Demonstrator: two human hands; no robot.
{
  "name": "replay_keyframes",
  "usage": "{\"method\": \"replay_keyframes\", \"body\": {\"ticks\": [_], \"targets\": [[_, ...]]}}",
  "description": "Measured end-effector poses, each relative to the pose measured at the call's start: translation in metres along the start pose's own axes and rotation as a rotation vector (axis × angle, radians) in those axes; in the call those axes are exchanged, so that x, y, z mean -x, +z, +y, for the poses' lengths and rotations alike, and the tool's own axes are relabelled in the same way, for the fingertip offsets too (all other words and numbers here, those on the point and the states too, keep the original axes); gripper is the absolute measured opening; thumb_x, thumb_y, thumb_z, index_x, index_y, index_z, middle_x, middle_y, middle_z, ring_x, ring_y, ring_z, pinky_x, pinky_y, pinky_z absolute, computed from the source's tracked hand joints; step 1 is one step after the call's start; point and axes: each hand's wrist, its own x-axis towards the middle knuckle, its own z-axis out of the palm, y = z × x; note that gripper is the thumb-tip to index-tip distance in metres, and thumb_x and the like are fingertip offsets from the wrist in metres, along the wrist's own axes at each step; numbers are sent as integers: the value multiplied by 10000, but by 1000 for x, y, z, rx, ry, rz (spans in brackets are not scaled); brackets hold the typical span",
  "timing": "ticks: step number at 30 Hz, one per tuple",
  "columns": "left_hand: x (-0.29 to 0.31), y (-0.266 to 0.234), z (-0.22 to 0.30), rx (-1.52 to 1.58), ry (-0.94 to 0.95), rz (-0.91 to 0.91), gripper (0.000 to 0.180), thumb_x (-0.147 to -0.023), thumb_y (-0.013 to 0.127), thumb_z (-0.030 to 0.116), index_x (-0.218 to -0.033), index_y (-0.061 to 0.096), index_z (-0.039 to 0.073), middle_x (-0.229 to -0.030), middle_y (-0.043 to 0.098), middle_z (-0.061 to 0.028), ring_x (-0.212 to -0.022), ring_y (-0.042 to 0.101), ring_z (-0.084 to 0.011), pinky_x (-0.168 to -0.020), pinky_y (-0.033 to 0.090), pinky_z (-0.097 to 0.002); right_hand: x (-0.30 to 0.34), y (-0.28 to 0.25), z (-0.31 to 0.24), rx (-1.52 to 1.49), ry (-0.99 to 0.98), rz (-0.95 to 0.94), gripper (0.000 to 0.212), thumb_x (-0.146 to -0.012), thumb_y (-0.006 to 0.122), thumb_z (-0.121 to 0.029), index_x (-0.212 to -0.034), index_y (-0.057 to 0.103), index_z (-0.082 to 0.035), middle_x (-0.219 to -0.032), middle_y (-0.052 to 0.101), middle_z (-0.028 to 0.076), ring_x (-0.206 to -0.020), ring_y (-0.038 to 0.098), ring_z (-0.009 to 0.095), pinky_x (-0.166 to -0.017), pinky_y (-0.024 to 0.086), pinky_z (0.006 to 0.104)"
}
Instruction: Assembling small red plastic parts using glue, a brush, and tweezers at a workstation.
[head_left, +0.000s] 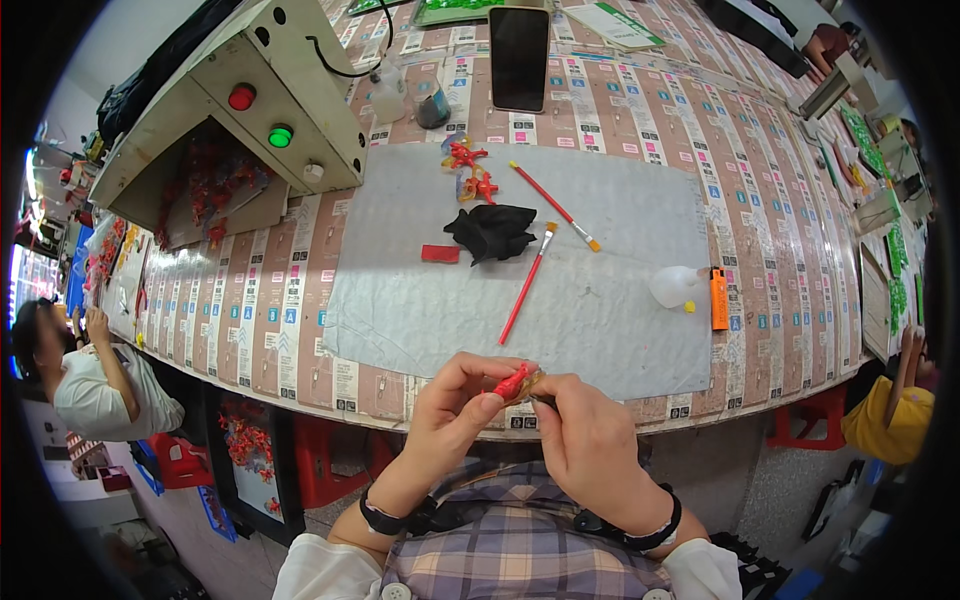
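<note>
A small red figurine with a clear yellowish part is held over the table's near edge. The fingers and thumb of my left hand are closed round its red end. My right hand pinches the yellowish end, its fingertips partly hiding it. Beyond my hands a grey sheet covers the table. A crumpled black cloth lies on it, with a small red block to the left. One red-handled brush lies beside the cloth, another brush farther back. Two more red figurines sit at the sheet's far side.
A beige metal box with red and green buttons stands at the left, red figurines inside. At the right are a white squeeze bottle and an orange lighter-like object. A phone stands behind. Other people sit at both sides.
</note>
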Motion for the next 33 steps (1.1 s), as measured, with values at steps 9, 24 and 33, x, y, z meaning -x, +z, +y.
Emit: {"method": "replay_keyframes", "body": {"ticks": [9, 24, 33], "targets": [[-3, -4, 0, 118, -17, -52, 233, -863, 566, 75, -1068, 477, 10, -1159, 533, -154, -1111, 504, -214, -973, 378, -366, -2, -5, -3, -69, -14, 36, 149, -774, 620, -65, -888, 529, -40, -704, 560, 83, -628, 586, 242, -533, 455, 337], [-4, -2, 1, 20, 15, 0, 303, -815, 645, 131, -1052, 496, 12, -1129, 533, -167, -1092, 524, -253, -951, 406, -387, -2, -8, -6, -58, 1, 12, 124, -783, 618, -66, -873, 539, -34, -724, 577, 81, -623, 603, 232, -522, 460, 325], [-3, 2, 5, -66, 46, 44, 309, -795, 667, 112, -1037, 511, 0, -1113, 539, -170, -1050, 542, -216, -900, 445, -341, -1, -6, -5, -78, 27, 18, 112, -789, 618, -76, -867, 542, -49, -669, 576, 71, -584, 597, 226, -508, 449, 322]]}}
